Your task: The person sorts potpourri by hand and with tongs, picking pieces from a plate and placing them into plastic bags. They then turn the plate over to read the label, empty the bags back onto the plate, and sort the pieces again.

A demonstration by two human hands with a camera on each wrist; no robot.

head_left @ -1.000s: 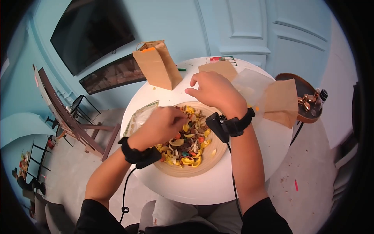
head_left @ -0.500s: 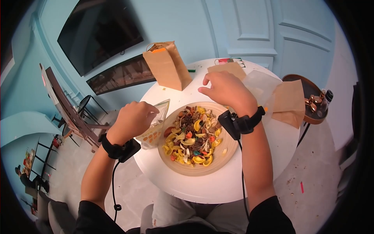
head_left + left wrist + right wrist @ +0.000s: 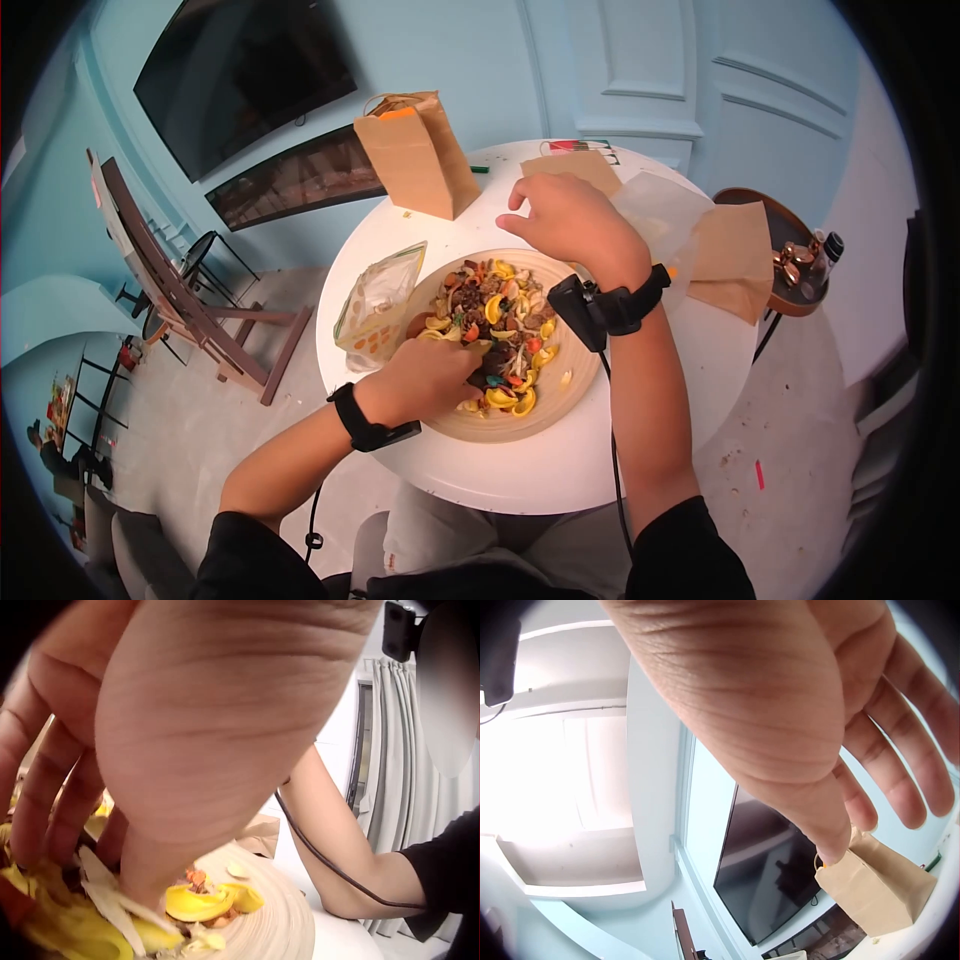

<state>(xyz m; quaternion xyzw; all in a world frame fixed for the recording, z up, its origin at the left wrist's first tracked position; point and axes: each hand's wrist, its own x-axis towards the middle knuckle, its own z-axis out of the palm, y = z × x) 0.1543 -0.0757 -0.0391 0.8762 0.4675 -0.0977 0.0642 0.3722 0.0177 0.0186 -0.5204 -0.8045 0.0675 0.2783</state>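
Observation:
A round wooden plate (image 3: pixel 572 400) holds a heap of dried pieces (image 3: pixel 493 310), yellow, brown and orange. The left hand (image 3: pixel 425 380) reaches down into the heap at its near left side. In the left wrist view the fingers of the left hand (image 3: pixel 82 772) point down, slightly bent and apart, touching yellow and pale pieces (image 3: pixel 199 901); the fingertips are partly hidden. Left of the plate stands an open clear bag (image 3: pixel 378 300) with an orange dotted pattern. The right hand (image 3: pixel 575 222) hangs beyond the plate, fingers loosely bent, holding nothing in the right wrist view (image 3: pixel 832 727).
A brown paper bag (image 3: pixel 420 165) stands at the table's back left. Flat brown paper (image 3: pixel 728 255) and a translucent sheet (image 3: pixel 655 205) lie to the right. A side tray (image 3: pixel 745 205) carries a bottle (image 3: pixel 828 255) and shiny copper-coloured objects. An easel (image 3: pixel 185 280) stands left.
The left hand first moved left off the plate to above the clear bag, then came back down into the dried pieces. The right hand has kept nearly the same pose.

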